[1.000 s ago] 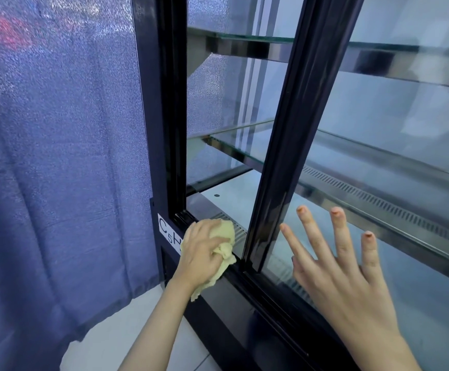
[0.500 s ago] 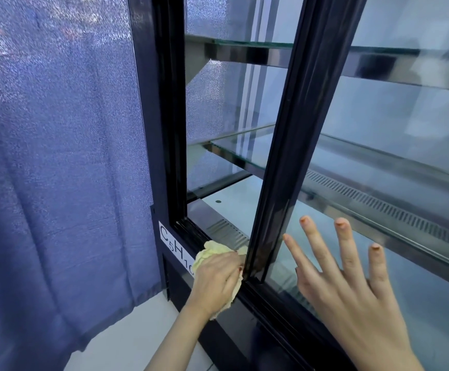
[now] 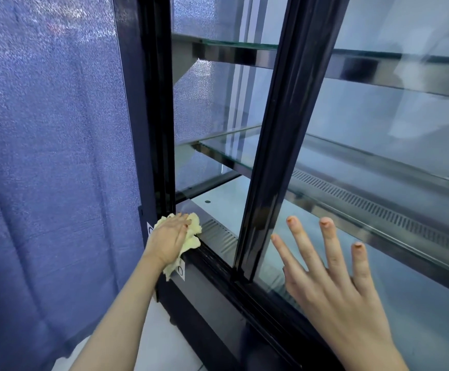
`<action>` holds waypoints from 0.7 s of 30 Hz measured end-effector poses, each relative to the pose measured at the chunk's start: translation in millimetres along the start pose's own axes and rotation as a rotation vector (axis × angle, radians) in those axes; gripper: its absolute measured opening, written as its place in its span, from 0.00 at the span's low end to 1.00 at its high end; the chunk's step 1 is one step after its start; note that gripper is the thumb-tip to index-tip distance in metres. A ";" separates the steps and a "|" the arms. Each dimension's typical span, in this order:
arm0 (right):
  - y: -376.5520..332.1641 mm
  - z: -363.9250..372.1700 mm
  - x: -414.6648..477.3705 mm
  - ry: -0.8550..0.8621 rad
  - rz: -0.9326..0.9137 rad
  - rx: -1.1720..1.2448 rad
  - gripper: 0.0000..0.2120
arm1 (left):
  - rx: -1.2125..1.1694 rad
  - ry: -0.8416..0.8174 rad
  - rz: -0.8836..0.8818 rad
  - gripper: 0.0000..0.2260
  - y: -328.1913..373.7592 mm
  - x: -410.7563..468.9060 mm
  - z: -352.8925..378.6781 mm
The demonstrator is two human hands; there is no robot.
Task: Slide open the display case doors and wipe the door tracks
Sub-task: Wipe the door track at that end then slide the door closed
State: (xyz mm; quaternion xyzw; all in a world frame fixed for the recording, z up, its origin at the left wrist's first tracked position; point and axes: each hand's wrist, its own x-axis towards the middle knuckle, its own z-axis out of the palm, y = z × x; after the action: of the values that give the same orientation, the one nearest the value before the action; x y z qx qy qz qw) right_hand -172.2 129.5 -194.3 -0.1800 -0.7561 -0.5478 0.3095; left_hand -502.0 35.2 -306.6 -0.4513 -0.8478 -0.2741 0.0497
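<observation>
A black-framed glass display case stands in front of me. Its sliding door (image 3: 277,135) is pushed partly to the right, leaving a gap at the left. My left hand (image 3: 168,238) presses a crumpled yellow cloth (image 3: 192,234) onto the bottom door track (image 3: 215,259), at its left end by the case's corner post (image 3: 148,108). My right hand (image 3: 330,274) lies flat with fingers spread on the door's glass pane (image 3: 405,290), holding nothing.
A blue curtain (image 3: 49,170) hangs close on the left. Glass shelves (image 3: 234,148) and a slotted metal vent (image 3: 219,235) sit inside the case. White floor tiles (image 3: 161,346) show below. A white label (image 3: 181,271) is stuck on the case base.
My left hand slid the cloth right along the track toward the door frame, then back left to the corner. My right hand stayed flat on the glass.
</observation>
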 end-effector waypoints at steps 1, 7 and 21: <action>-0.1 -0.2 0.1 0.001 -0.002 0.003 0.29 | -0.005 0.008 -0.029 0.35 3.6 -0.7 0.1; -2.1 -0.9 2.3 0.013 0.007 0.000 0.27 | -0.070 0.067 -0.125 0.35 46.2 -30.8 18.8; 0.4 -0.7 0.8 0.000 -0.001 -0.005 0.27 | -0.132 0.046 0.168 0.24 71.7 -58.8 22.9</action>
State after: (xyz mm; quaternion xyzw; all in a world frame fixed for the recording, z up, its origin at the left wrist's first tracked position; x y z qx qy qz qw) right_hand -172.4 128.9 -193.3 -0.1804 -0.7549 -0.5498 0.3086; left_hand -406.8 35.2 -315.3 -0.5166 -0.7856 -0.3347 0.0623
